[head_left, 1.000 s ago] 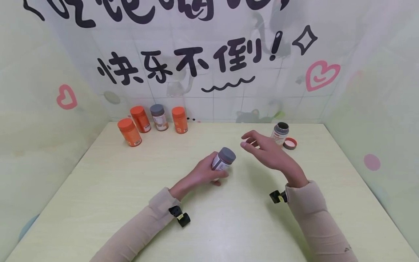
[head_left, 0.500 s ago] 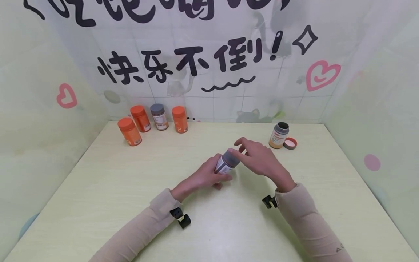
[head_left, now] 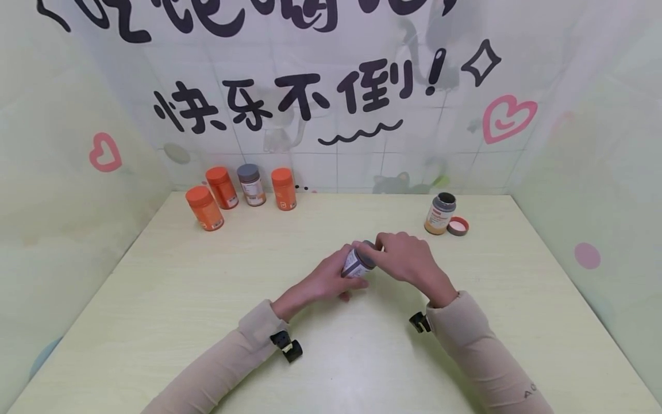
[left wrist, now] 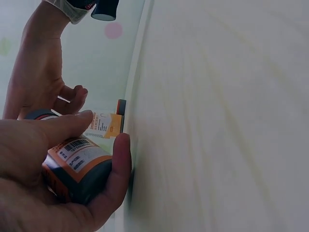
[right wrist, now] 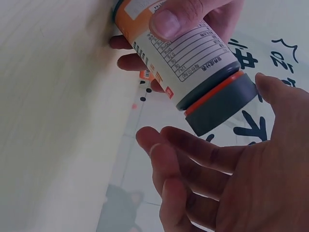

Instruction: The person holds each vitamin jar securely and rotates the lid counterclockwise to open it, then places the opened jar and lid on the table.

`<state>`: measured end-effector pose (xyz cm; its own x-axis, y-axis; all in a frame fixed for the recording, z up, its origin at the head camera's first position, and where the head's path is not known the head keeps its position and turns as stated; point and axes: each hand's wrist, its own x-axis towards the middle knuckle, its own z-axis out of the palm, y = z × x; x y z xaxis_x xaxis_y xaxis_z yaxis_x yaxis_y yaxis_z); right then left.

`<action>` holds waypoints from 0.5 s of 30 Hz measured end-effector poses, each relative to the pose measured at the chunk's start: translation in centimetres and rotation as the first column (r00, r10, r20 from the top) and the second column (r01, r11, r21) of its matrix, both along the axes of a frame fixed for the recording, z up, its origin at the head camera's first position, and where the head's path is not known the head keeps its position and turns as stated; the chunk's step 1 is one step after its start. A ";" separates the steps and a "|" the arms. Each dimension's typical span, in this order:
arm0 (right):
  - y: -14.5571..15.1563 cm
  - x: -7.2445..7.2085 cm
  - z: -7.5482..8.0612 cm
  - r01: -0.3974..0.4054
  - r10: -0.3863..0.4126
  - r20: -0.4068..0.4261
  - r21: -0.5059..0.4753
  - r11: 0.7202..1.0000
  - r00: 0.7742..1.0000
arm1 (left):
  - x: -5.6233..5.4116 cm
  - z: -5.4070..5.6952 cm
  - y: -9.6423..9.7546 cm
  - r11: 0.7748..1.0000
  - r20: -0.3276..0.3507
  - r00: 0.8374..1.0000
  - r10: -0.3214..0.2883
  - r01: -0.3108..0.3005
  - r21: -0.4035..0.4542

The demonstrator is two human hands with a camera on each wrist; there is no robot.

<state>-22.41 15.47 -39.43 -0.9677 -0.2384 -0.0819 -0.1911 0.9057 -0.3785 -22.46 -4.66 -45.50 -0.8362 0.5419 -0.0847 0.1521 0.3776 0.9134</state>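
My left hand (head_left: 326,277) grips a supplement bottle (head_left: 354,265) around its body, just above the middle of the table and tilted toward the right. In the right wrist view the bottle's white label shows a printed table, and its grey lid (right wrist: 223,105) is on, with an orange-red ring beneath. My right hand (head_left: 408,259) is at the lid. Its thumb tip lies right at the lid's edge, while the loosely bent fingers (right wrist: 193,154) stand a little apart from the other side. The bottle's base is partly hidden by the left hand.
An uncapped bottle (head_left: 439,215) stands at the back right beside a lid lying inside up (head_left: 458,226). At the back left are several capped bottles: orange ones (head_left: 205,210) and one grey-lidded (head_left: 251,187). The table (head_left: 217,287) meets printed curtain-like walls (head_left: 331,86).
My right hand has come left and toward me from near the uncapped bottle to the held bottle's lid. The left hand has shifted the bottle slightly right and toward me.
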 end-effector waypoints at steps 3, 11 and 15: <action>-0.1 0.1 -0.2 0.004 -0.004 0.002 0.021 1.000 1.000 | 0.1 0.0 0.1 1.000 0.001 1.000 -0.005 0.005 -0.009; -0.3 0.2 -0.5 0.024 -0.024 0.002 0.057 0.998 1.000 | 0.1 0.1 0.1 0.998 -0.049 0.998 -0.041 0.039 -0.041; -0.4 0.2 -0.7 0.027 -0.027 0.016 0.053 0.998 0.999 | -0.1 0.0 -0.1 0.996 -0.055 0.996 -0.069 0.066 -0.052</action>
<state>-22.23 15.03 -40.10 -0.9722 -0.2071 -0.1096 -0.1605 0.9293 -0.3328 -22.56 -4.75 -45.52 -0.8019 0.5937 -0.0668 0.2296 0.4096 0.8829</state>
